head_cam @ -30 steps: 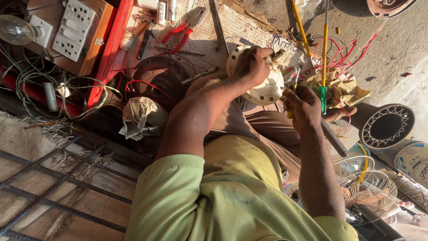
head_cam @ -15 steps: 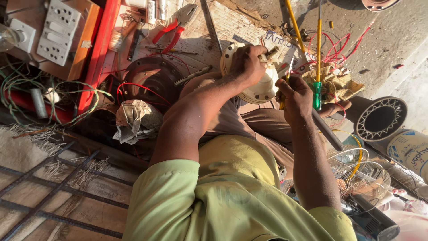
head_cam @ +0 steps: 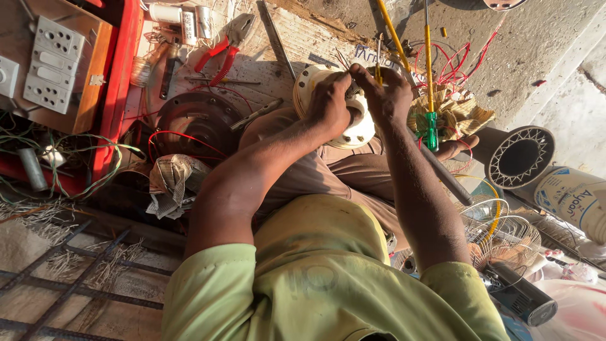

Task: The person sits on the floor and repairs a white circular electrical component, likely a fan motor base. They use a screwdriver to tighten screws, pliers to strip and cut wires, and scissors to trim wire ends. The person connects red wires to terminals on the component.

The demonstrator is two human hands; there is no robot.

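Observation:
A white round fan motor housing [head_cam: 360, 129] rests on my lap, over brown trousers. My left hand [head_cam: 328, 104] grips its upper rim from the left. My right hand [head_cam: 386, 95] is closed just to the right, fingers pinched on a thin tool with a yellow grip [head_cam: 377, 63] that points into the housing's top. The two hands touch over the motor. A yellow-shafted screwdriver with a green handle [head_cam: 430, 129] lies apart, right of my right wrist.
Red-handled pliers [head_cam: 221, 53] and a wooden switchboard [head_cam: 53, 63] lie at the upper left. A dark round motor cover [head_cam: 196, 120] and crumpled newspaper [head_cam: 170, 183] sit left of my arm. Red wires [head_cam: 454, 63], a round black grille [head_cam: 521, 155] and a wire fan guard [head_cam: 505, 237] are at the right.
My right hand has moved left from beside the green-handled screwdriver to the top of the motor housing, meeting my left hand, which stays on the rim.

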